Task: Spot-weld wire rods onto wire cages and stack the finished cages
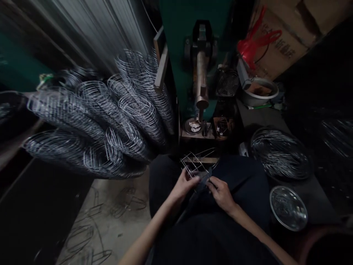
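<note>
You sat with both hands over your lap, working a small wire frame (pixel 196 163) that lay just past your knees, at the near edge of the counter under the press (pixel 201 79). Your left hand (pixel 185 184) had its fingers (pixel 193 179) pinched together on the frame's near wires, holding it up at a tilt. Your right hand (pixel 220 193) sat just beside the left, its fingers (pixel 210 180) closed on the frame's near end, where a dark strip crossed your lap; what exactly those tips pinched was too dim to tell. The two hands were nearly touching, thumbs turned toward each other. On the counter's near edge below the press stood a round dish (pixel 194 126) with pale bits in it and, just to its right, a small box (pixel 223 127) of dark parts. To your left a great stack of wire loops (pixel 110 117) fanned out, blurred, well apart from your hands. At the right edge, a round pile of wire (pixel 280 152) lay near your right knee, and a shiny bowl (pixel 288 208) sat just in front of it, close to your right forearm. Farther back on the right stood a grey basin (pixel 260 92), with a red bag (pixel 255 44) hanging above it against a cardboard box (pixel 286 40). Loose bent wires (pixel 91 235) lay on the floor at your left.
</note>
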`<state>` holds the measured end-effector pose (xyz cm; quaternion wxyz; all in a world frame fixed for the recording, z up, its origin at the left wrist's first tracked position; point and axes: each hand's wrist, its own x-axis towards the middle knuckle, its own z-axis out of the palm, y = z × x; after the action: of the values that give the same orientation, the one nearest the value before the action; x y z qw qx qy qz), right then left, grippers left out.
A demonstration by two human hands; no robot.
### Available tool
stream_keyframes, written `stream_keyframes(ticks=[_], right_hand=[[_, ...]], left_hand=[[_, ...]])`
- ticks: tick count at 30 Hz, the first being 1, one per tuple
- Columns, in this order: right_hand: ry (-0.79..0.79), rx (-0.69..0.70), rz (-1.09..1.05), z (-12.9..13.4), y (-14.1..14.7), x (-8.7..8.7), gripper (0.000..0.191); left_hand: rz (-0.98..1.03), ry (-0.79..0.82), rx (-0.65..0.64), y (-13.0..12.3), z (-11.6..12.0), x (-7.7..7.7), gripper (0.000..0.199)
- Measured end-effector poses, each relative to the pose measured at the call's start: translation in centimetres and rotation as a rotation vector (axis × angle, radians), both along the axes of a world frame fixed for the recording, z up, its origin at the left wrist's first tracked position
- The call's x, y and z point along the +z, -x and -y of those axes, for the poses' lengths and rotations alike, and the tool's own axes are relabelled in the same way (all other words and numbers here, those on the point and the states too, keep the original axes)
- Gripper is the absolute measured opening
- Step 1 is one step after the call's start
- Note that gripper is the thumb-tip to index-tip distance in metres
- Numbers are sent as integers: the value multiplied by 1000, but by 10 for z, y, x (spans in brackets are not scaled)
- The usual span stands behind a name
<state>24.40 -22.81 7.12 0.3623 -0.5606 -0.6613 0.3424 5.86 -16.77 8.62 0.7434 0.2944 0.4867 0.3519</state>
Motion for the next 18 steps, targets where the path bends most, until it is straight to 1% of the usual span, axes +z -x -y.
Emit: stream_keyframes(ticks=[2, 4, 6, 7, 8, 9, 10, 11, 12, 13, 14, 15, 16, 17, 18], right_hand=[[-53, 30, 32, -2, 9, -9, 22], [-95, 83, 87, -5, 13, -13, 25], [-80, 147, 144, -7, 3, -8, 28], [-72, 144, 172, -6, -12, -3, 27], [-70, 94, 204, -3, -34, 3, 26], [-73, -18, 246, 3, -64, 7, 26], [-81, -219, 308, 11, -100, 8, 28], [-57, -473, 402, 22, -142, 5, 31], [14, -727, 519, 35, -184, -1, 36], [119, -933, 628, 51, -225, -11, 40], [290, -1022, 695, 67, -262, -24, 37], [497, -1041, 706, 84, -290, -38, 28], [669, -1009, 671, 99, -310, -54, 20], [760, -947, 628, 111, -321, -69, 20], [794, -910, 601, 121, -324, -82, 21]], left_hand=[[-123, -50, 72, -21, 13, -3, 84], [-219, -92, 159, -35, 18, -7, 84], [-254, -115, 232, -41, 16, -14, 84], [-255, -122, 254, -41, 13, -18, 82], [-257, -130, 269, -40, 10, -21, 79], [-259, -142, 270, -36, 7, -24, 76], [-265, -163, 261, -32, 4, -26, 75], [-279, -197, 243, -27, 2, -27, 73], [-296, -237, 224, -22, 0, -27, 71], [-314, -276, 205, -17, -3, -26, 67], [-333, -310, 196, -12, -6, -25, 64], [-351, -334, 197, -9, -8, -23, 61], [-365, -347, 203, -7, -12, -21, 59], [-372, -350, 207, -5, -15, -19, 58], [-372, -351, 209, -4, -18, -18, 58]])
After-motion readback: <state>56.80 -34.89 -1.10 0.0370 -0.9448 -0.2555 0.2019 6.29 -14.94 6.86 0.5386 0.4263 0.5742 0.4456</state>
